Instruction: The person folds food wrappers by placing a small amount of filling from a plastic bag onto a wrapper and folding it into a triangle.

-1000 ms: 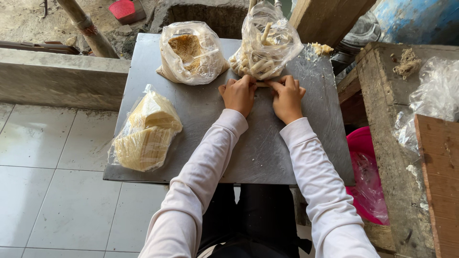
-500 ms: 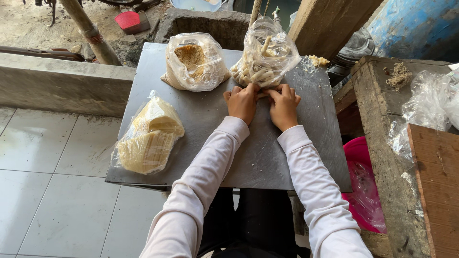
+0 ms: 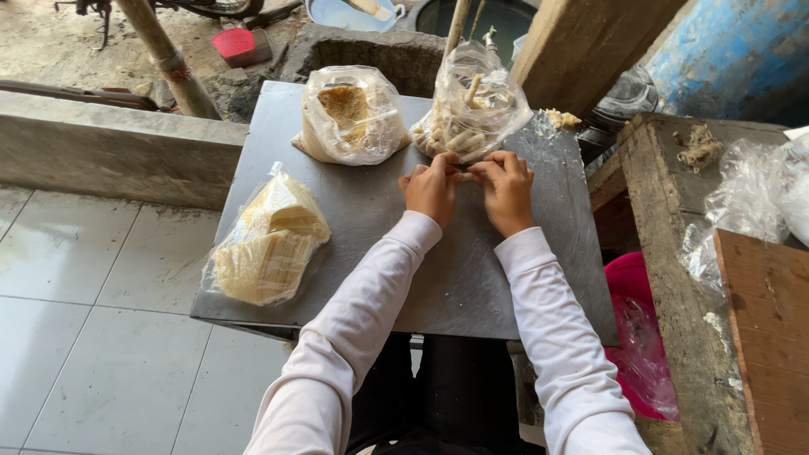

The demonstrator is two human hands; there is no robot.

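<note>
Both hands meet at the far middle of a grey metal tabletop [image 3: 472, 278]. My left hand [image 3: 431, 189] and my right hand [image 3: 506, 190] pinch a small pale roll [image 3: 466, 176] between their fingertips; most of it is hidden by the fingers. Just beyond them stands a clear plastic bag of pale rolled sticks [image 3: 472, 114], open at the top. Left of it is a clear bag of brownish filling [image 3: 352, 114]. At the table's near left lies a clear bag of stacked yellowish wrapper sheets [image 3: 268, 244]. Long white sleeves cover both arms.
A rough wooden bench [image 3: 674, 219] with crumpled clear plastic [image 3: 750, 202] stands to the right. A pink bucket [image 3: 640, 337] sits below it. A concrete ledge [image 3: 109, 143] and a tiled floor [image 3: 76, 303] lie to the left. A wooden beam [image 3: 581, 42] leans behind the table.
Both hands stay together, working the small roll between the fingers. The camera has tilted so the table sits slightly lower in view.
</note>
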